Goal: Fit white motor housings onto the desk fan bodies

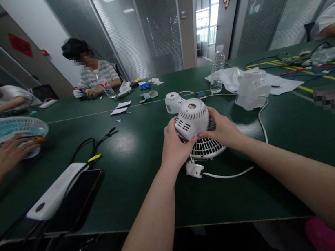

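Both my hands grip a white vented fan motor housing (191,119) from its two sides. My left hand (174,145) wraps its left side with the thumb toward the front, and my right hand (223,129) closes on the right side, thumb near the other. Beneath the housing a round fan grille (208,149) lies face down on the green table (134,154); whether they are joined is hidden. Just behind stands another white cylindrical part (173,101). In front of the grille is a small white fitting (194,169) with a white cord (229,175).
Right of my hands stand a second white fan housing (252,87), a plastic bag (229,77) and a water bottle (218,67). At left lie a white power bank (57,191), a black phone (75,201) and cables. A neighbour's hand (12,154) touches a large fan grille (7,126).
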Motion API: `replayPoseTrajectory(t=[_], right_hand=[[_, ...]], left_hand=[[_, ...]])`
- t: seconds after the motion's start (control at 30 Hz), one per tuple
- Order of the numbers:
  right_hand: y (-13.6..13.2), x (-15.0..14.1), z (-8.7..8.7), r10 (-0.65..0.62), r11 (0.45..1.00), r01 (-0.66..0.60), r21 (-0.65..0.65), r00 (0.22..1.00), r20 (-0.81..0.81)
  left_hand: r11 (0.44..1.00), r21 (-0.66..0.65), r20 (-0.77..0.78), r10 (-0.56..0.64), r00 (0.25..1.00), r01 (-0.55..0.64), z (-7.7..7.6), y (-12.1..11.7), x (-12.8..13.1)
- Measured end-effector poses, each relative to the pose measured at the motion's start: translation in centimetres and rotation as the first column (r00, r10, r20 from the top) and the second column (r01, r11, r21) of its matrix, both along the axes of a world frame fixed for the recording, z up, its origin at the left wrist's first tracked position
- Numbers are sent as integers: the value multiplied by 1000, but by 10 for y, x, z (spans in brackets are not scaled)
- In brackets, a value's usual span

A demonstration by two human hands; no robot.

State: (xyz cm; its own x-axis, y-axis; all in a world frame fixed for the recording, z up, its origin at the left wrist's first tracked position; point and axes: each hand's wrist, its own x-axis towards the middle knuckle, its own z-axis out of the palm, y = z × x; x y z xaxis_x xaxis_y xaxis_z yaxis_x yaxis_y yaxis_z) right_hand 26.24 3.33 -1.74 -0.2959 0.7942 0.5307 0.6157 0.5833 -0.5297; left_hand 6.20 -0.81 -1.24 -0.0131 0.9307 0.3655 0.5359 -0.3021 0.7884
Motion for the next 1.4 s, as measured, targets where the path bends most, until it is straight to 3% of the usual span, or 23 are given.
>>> replayPoseTrajectory(t=[0.6,0.87,1.4], right_hand=[[-3,-3,3,-54,998,54,-20,999,1],[-3,-2,3,-8,1000,6,30,999,43],[-3,0,3,-25,999,22,33,994,109]], left_hand=[[998,55,-76,30,997,-26,-1,-1,-1],[999,37,80,-36,996,33,-7,5,-4],[998,13,86,-70,994,69,-8,5,-1]])
